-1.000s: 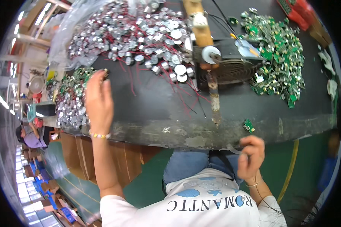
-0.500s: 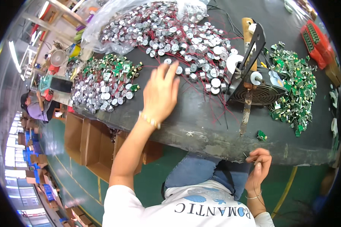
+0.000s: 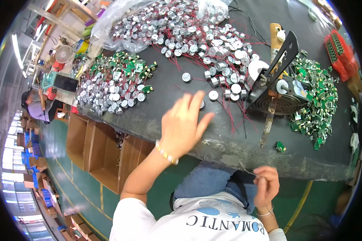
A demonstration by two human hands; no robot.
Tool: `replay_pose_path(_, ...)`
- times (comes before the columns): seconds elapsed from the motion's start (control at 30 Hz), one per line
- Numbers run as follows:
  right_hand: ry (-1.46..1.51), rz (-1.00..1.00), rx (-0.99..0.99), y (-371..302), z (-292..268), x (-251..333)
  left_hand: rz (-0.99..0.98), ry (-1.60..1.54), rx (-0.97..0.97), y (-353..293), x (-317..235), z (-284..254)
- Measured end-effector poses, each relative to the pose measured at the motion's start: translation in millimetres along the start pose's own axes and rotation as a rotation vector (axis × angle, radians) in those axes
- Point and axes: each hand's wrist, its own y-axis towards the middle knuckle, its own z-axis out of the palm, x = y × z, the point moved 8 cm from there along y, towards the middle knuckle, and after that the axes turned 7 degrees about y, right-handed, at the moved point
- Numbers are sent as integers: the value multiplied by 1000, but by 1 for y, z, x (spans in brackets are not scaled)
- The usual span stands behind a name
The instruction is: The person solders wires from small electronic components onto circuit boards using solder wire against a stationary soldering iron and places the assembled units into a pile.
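Note:
My left hand (image 3: 184, 124) is over the near part of the dark bench, its fingers stretched out and apart. A small round metal motor (image 3: 202, 104) shows partly behind its fingertips; whether they touch it is hidden. Two other loose metal motors (image 3: 186, 77) lie just beyond that hand, at the edge of the large motor pile (image 3: 213, 44) with red wires. At the bench's front edge my right hand (image 3: 266, 186) is closed in a pinch on a thin wire (image 3: 247, 171), which points toward the bench. One green circuit board (image 3: 280, 147) lies near the edge, beyond my right hand.
A soldering iron (image 3: 268, 124) rests on a black stand with a round fan grille (image 3: 279, 103). Green boards (image 3: 315, 100) are heaped to the right, beside a red bag (image 3: 341, 56). Motors with boards (image 3: 112, 86) lie left. Cardboard boxes (image 3: 104, 154) stand below; another person (image 3: 40, 106) sits far left.
My left hand has moved right and nearer, away from the pile's edge, and loose motors now lie apart there. My right hand has shifted slightly left and down, still pinching the wire.

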Motion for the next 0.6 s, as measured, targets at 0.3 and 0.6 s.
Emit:
replay_pose_path(0.3,126,-25,-46,-11,-2,-10,-5,-840,535,-48,-41,37)
replay_pose_path(0.6,142,-58,229,17,26,2,-188,-1543,893,-100,-54,46)
